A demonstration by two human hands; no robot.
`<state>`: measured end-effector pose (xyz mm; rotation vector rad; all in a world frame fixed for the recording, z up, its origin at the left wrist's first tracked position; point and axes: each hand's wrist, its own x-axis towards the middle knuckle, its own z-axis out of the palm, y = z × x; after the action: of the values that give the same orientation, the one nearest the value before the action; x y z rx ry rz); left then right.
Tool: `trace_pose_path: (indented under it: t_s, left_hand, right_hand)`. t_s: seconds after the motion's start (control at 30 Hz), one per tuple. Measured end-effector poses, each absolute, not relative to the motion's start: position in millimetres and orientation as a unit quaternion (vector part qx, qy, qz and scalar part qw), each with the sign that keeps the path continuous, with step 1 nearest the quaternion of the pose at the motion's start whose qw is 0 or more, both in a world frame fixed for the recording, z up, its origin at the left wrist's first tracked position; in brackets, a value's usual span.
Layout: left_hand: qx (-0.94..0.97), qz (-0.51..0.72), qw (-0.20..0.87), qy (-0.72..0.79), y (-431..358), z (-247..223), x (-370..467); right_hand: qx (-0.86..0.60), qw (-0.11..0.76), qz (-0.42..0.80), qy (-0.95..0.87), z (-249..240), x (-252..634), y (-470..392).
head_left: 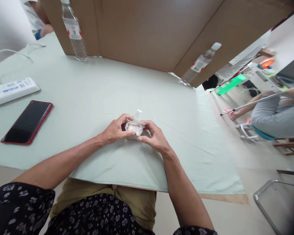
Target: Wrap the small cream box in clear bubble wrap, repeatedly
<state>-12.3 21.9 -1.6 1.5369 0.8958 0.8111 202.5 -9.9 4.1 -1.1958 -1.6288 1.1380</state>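
Observation:
A small translucent plastic packet [134,128] with whitish contents is held between my two hands, close to the table's front edge. My left hand [116,129] grips its left side, thumb along the front and fingers curled behind. On the right side my right hand [155,134] holds it, the thumb near the lower front edge and the fingertips at the upper rim. A clear flap stands up from the packet's far side. What the whitish contents are, I cannot make out.
A pale green cloth covers the table [107,88]. To the left lie a red-edged phone [26,122] and a white power strip [16,90]. Two water bottles [74,36] [201,63] stand against a cardboard partition [147,32]. A seated person [276,112] is at the right.

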Motion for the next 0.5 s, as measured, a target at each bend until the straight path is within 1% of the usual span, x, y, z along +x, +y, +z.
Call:
trace_pose_path:
  t_s: [0.07, 0.13, 0.2, 0.27, 0.33, 0.5]
  left_hand:
    - [0.638, 0.346, 0.561, 0.398, 22, -1, -13]
    - [0.630, 0.338, 0.562, 0.416, 22, 1, -15]
    - [0.617, 0.327, 0.586, 0.410, 24, 4, -18]
    - [0.588, 0.312, 0.642, 0.379, 25, 7, -21]
    - [0.553, 0.294, 0.695, 0.354, 26, 9, -24]
    - [0.503, 0.288, 0.736, 0.350, 26, 7, -24]
  right_hand:
    - [-0.495, 0.391, 0.388, -0.672, 2, 200, -11]
    - [-0.522, 0.401, 0.365, -0.659, -2, 194, -13]
    - [-0.527, 0.412, 0.413, -0.618, -5, 188, -15]
    - [-0.514, 0.417, 0.491, -0.566, -6, 184, -16]
    - [-0.507, 0.422, 0.541, -0.522, -5, 181, -18]
    - [-0.518, 0.426, 0.538, -0.512, -1, 182, -17]
